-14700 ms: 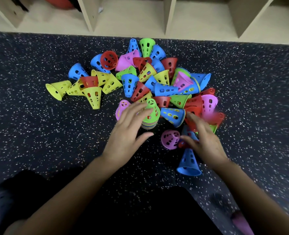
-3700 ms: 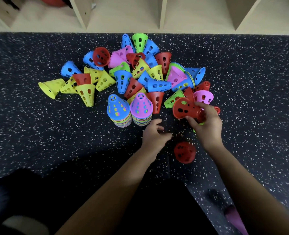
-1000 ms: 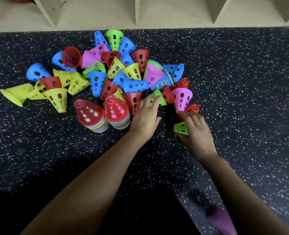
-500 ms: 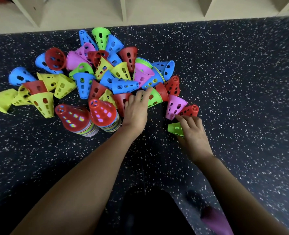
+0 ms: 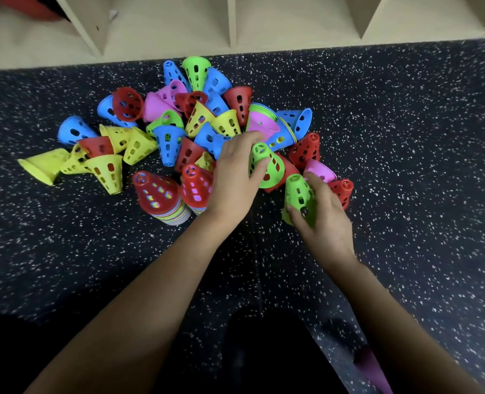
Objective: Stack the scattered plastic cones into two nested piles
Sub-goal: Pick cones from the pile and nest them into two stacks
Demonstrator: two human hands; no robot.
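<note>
Many perforated plastic cones in blue, red, yellow, green and pink lie heaped on a dark speckled floor (image 5: 406, 166). Two nested piles stand side by side at the heap's near edge, each topped by a red cone: the left pile (image 5: 158, 196) and the right pile (image 5: 196, 186). My left hand (image 5: 235, 177) grips a green cone (image 5: 266, 166) lifted off the heap, just right of the right pile. My right hand (image 5: 323, 220) holds a second green cone (image 5: 298, 194), tip pointing away from me.
A pale wooden shelf unit (image 5: 232, 24) with upright dividers runs along the far edge of the floor. Loose yellow cones (image 5: 104, 169) spread to the left of the piles. A pink object (image 5: 374, 373) lies near my right forearm.
My left hand has closed on a green cone and lifted it from the heap. My right hand has raised its green cone off the floor.
</note>
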